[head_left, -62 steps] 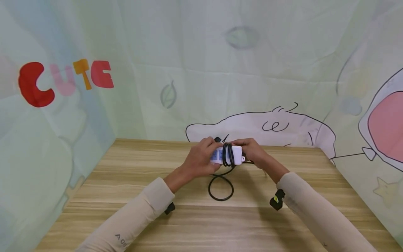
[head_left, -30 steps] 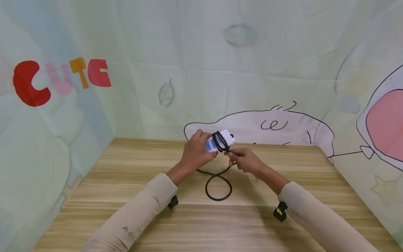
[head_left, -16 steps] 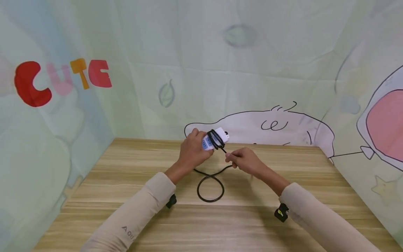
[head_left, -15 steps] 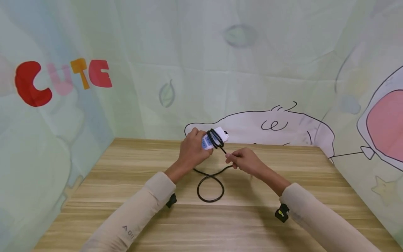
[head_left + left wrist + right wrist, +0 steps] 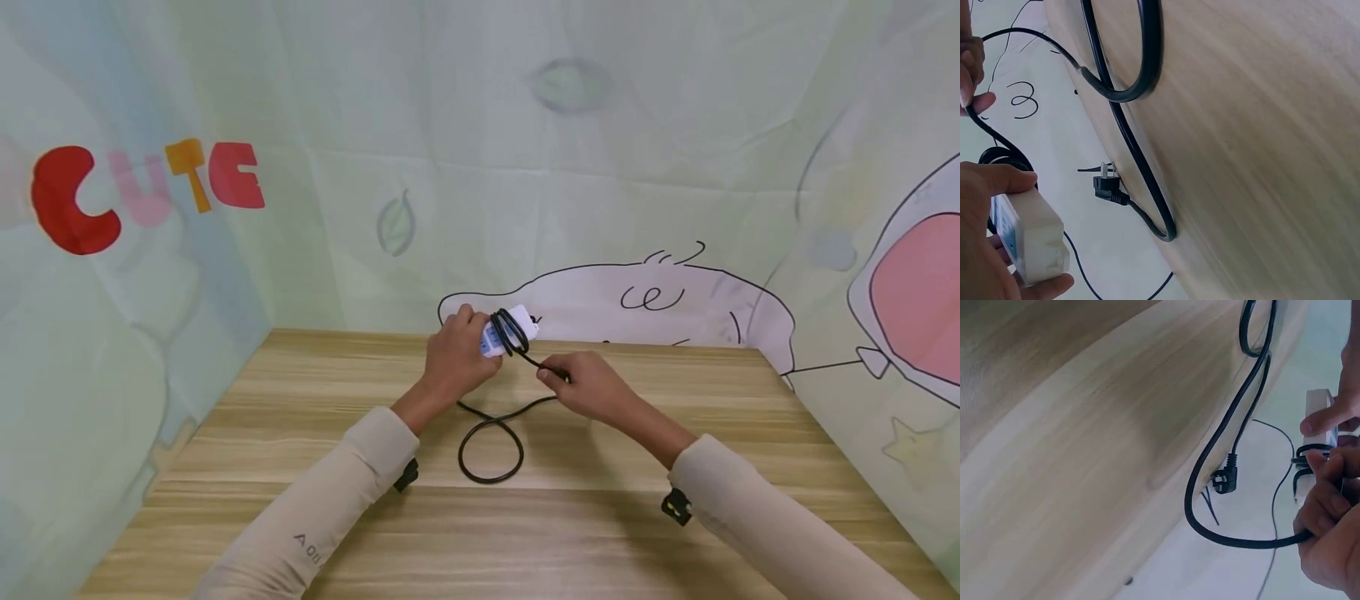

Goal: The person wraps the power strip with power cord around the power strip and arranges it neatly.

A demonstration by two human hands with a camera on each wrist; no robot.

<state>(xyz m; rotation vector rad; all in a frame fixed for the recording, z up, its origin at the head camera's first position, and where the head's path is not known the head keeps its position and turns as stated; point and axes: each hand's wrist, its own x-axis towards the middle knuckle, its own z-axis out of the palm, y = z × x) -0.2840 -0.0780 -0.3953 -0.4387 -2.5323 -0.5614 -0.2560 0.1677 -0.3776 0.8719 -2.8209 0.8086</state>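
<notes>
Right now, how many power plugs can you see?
1: a black power plug at the end of the black cord, by the far edge of the wooden tabletop. Both wrist views show it; in the head view, the left hand may hide it.

We record three viewpoints. The head camera looks forward and down from above at middle range, taking in the tabletop (image 5: 487,542) and, behind it, the printed backdrop (image 5: 450,117). We note the left wrist camera facing past the left hand (image 5: 982,234) at close quarters, its horizon steeply tilted; the right wrist camera, equally near the right hand (image 5: 1332,540), tilts the opposite way. Both wrist views share the plug (image 5: 1106,184); all three share the power strip (image 5: 1038,236) and cord (image 5: 1241,542).
</notes>
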